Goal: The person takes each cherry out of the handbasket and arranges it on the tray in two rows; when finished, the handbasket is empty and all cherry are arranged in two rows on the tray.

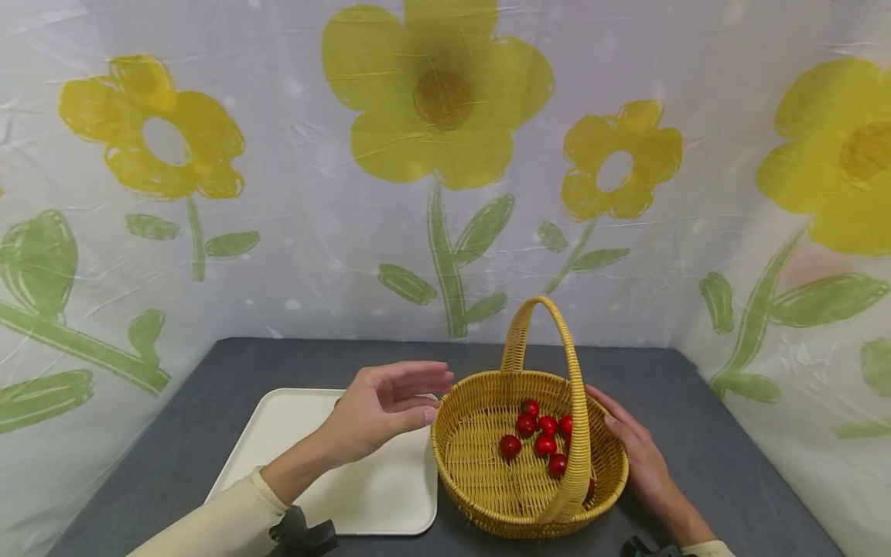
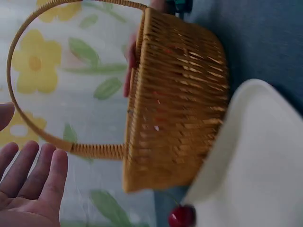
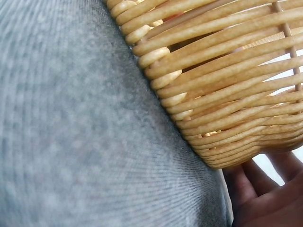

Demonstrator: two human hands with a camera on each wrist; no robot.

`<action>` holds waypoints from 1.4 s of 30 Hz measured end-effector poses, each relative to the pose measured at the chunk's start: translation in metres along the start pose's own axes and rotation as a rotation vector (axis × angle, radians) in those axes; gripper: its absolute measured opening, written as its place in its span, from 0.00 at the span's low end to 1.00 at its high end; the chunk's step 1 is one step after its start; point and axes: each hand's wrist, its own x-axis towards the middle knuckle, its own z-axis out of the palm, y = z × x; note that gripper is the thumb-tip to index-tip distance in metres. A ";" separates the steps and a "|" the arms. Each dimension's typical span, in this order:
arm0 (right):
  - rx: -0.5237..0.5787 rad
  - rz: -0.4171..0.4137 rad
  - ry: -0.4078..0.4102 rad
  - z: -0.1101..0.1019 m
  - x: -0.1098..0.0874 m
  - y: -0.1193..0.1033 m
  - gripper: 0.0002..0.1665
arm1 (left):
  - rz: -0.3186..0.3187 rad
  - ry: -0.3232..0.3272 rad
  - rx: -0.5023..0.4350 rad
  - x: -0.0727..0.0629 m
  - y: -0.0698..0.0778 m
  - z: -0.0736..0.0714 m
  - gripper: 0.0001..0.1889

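The yellow wicker basket (image 1: 480, 510) stands upright with its arched handle raised, several red cherries (image 1: 510, 446) lying on its bottom. My left hand (image 1: 390, 406) hovers by the basket's left rim, above the tray's right part, fingers extended and holding nothing. In the left wrist view, the palm and spread fingers (image 2: 57, 179) show close to the basket handle (image 2: 94, 150). My right hand (image 1: 643, 456) touches the basket's right outer side, its fingers lying along the rim. One cherry (image 2: 182, 216) with a stem lies outside the basket, by the tray's edge.
A cream rectangular tray (image 1: 390, 495) lies left of the basket, partly covered by my left arm. Both stand on a dark grey tabletop (image 1: 292, 360). Behind hangs a pale cloth (image 1: 292, 232) printed with yellow flowers.
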 end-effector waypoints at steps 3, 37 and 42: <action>-0.004 0.000 0.000 0.000 0.001 0.000 0.31 | 0.044 -0.039 0.017 0.012 0.001 0.010 0.29; 0.012 -0.004 0.001 0.000 0.000 0.002 0.32 | -0.070 -0.775 1.159 0.105 -0.031 0.094 0.14; 0.008 -0.014 0.007 -0.001 0.000 0.002 0.32 | -0.090 -0.804 1.265 0.102 -0.030 0.099 0.13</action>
